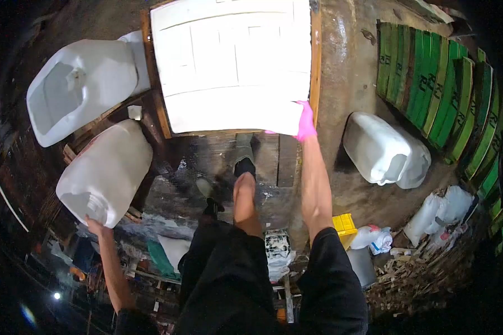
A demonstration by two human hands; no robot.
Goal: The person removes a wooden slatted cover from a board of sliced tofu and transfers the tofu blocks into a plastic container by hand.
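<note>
My left hand (98, 227), bare, is at the lower end of a white plastic jug (109, 162), its fingers closed on the rim around the mouth. The jug lies on its side, mouth towards me. My right hand (306, 124) wears a pink glove and grips the near right corner of a bright white slab (235, 67). Shallow lines cross the slab's surface, and a wooden frame (316, 61) borders it. A bit of pink shows under the slab's near edge; most of the right fingers are hidden.
A cut-open white jug (89, 78) lies at the upper left. More white jugs (377, 148) rest on the right. Green slats (425, 84) marked RJ stand beyond them. A yellow crate (345, 223), white sacks (439, 209) and wood scraps (413, 279) are at the lower right.
</note>
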